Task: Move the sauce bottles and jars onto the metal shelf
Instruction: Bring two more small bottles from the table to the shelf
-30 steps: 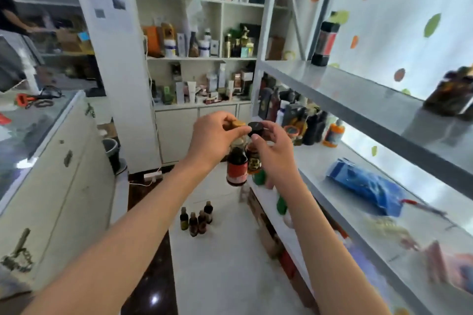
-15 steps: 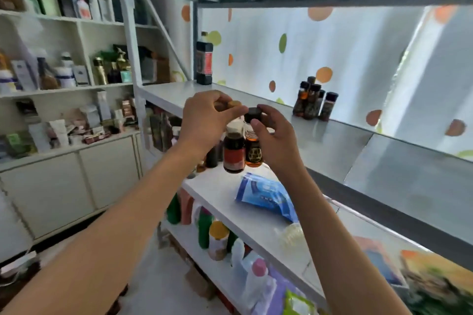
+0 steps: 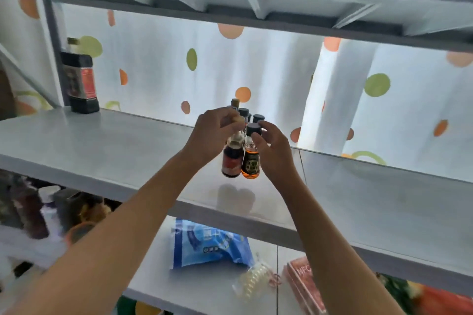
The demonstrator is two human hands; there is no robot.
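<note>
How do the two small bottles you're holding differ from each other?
The left-hand bottle holds near-black liquid, has a red label and a tan cap pinched by the left hand. The right-hand bottle holds clear amber liquid, has a dark label and a black cap gripped by the right hand. Both are small, upright and held side by side above the metal shelf.

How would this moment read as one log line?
left hand: holds dark bottle | right hand: holds amber bottle | both above metal shelf
</note>
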